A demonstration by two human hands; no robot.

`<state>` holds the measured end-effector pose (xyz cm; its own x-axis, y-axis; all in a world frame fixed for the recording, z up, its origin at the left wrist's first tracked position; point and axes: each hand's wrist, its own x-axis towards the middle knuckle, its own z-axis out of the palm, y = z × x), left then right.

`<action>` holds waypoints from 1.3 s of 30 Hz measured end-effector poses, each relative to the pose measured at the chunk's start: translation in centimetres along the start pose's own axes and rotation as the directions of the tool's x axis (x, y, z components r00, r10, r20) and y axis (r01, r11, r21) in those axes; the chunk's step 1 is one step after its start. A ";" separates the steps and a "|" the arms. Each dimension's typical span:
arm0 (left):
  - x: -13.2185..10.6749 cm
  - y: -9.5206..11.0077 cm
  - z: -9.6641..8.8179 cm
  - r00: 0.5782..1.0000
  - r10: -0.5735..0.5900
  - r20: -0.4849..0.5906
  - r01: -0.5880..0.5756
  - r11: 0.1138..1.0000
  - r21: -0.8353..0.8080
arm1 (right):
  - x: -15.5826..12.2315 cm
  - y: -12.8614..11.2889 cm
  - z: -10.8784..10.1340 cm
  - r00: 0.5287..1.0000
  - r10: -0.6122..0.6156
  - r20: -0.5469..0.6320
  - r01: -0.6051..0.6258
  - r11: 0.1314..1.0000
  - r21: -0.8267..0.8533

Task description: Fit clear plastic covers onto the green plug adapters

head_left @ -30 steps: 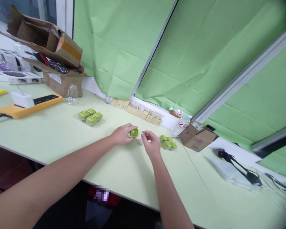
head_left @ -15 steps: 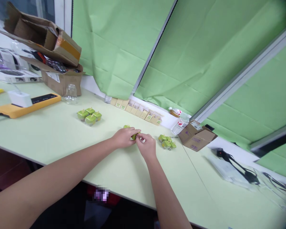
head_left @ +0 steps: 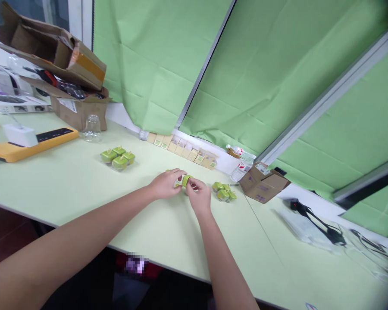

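Note:
At the middle of the table, my right hand (head_left: pixel 199 197) pinches a small green lid (head_left: pixel 186 179) between thumb and fingers. My left hand (head_left: pixel 165 184) is just to its left, with thumb and fingers curled toward the lid around something mostly hidden by the hand. A bit of another green piece peeks out behind the left knuckles. Left of my hands stands a cluster of small clear ice-pop moulds with green lids (head_left: pixel 119 158). Another such green-lidded cluster (head_left: pixel 224 191) sits close by my right hand.
A row of small tan boxes (head_left: pixel 187 151) lines the wall. Plastic bottles (head_left: pixel 241 171) and a cardboard box (head_left: pixel 263 183) stand at back right. A clear plastic cup (head_left: pixel 92 129), a yellow power strip (head_left: pixel 35 145) and an open carton (head_left: pixel 79 112) are at left; cables (head_left: pixel 326 228) lie at right.
The green lid between my hands has turned and now shows more fully in my right fingers. My hands have drawn slightly apart. The view has shifted a little.

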<state>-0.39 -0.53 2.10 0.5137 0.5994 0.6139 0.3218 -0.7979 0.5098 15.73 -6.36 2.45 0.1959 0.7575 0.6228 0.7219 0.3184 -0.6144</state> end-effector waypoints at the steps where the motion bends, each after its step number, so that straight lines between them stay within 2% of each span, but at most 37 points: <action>1: 0.1 -0.2 0.0 1.000 0.000 0.005 0.000 0.999 -0.054 | 0.1 0.1 -0.1 1.000 0.026 0.003 -0.026 0.999 0.020; 3: 0.3 -0.6 0.1 0.999 -0.032 0.006 0.033 0.978 -0.205 | 0.1 0.2 -0.1 0.998 0.057 0.021 -0.058 0.997 0.042; 6: 0.6 -1.2 0.6 0.988 -0.155 0.025 0.151 0.890 -0.431 | 0.1 0.2 -0.1 0.997 0.066 0.044 -0.069 0.996 0.065; 9: 0.8 -1.4 0.9 0.959 -0.259 0.113 0.279 0.800 -0.531 | 0.0 0.2 0.0 0.996 0.070 0.058 -0.076 0.992 0.101; 12: 0.7 -1.3 0.8 0.937 -0.298 0.184 0.349 0.745 -0.569 | 0.0 0.3 0.1 0.995 0.080 0.061 -0.088 0.987 0.137; 17: 0.6 -1.4 0.8 0.927 -0.305 0.219 0.375 0.727 -0.576 | 0.0 0.3 0.1 0.996 0.056 0.072 -0.065 0.989 0.130; 22: 0.6 -1.5 1.1 0.929 -0.297 0.221 0.370 0.721 -0.586 | -0.1 0.3 0.0 0.996 0.020 0.092 -0.032 0.990 0.136; 30: 0.8 -1.5 1.5 0.925 -0.326 0.194 0.372 0.682 -0.629 | -0.1 0.7 0.1 0.994 0.067 0.085 -0.079 0.986 0.146; 36: 1.0 -1.3 1.4 0.891 -0.404 0.205 0.416 0.549 -0.725 | -0.1 0.3 0.2 0.992 0.108 0.072 -0.121 0.970 0.210; 39: 1.1 -0.7 0.9 0.884 -0.404 0.234 0.429 0.506 -0.748 | 0.0 0.0 0.2 0.988 0.145 0.058 -0.156 0.952 0.263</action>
<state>0.62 0.64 1.85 0.5100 0.8376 0.1958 -0.2121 -0.0982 0.9723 15.63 -6.24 2.36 0.2602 0.8274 0.4977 0.4822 0.3353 -0.8094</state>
